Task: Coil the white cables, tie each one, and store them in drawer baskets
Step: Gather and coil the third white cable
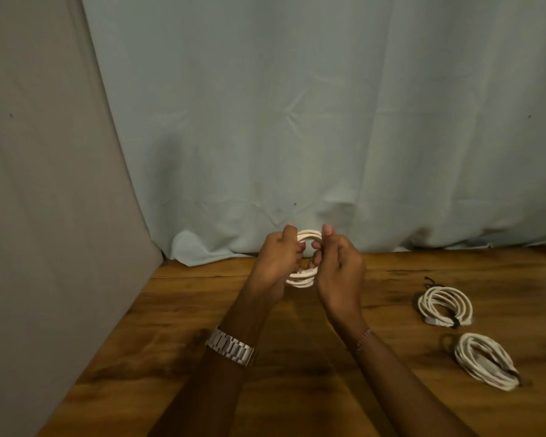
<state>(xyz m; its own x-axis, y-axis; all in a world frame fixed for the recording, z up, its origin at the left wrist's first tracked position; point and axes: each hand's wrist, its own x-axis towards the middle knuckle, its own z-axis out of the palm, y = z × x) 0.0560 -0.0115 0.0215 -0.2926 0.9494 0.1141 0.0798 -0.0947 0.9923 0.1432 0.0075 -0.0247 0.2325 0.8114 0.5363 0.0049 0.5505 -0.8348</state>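
Nearest, a metal watch (230, 346) circles the left wrist above the wooden table (158, 357). The left hand (276, 263) and right hand (339, 272), fingers curled, pinch opposite sides of a white cable coil (306, 277) held upright above the table, probably keeping the loops gathered for tying. Rightward, two tied coils (445, 305) lie set aside on the table.

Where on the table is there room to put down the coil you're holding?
Bare wood lies left of the left hand, toward the grey wall, and between the forearms. It's crowded on the right, where two tied coils lie on the table.
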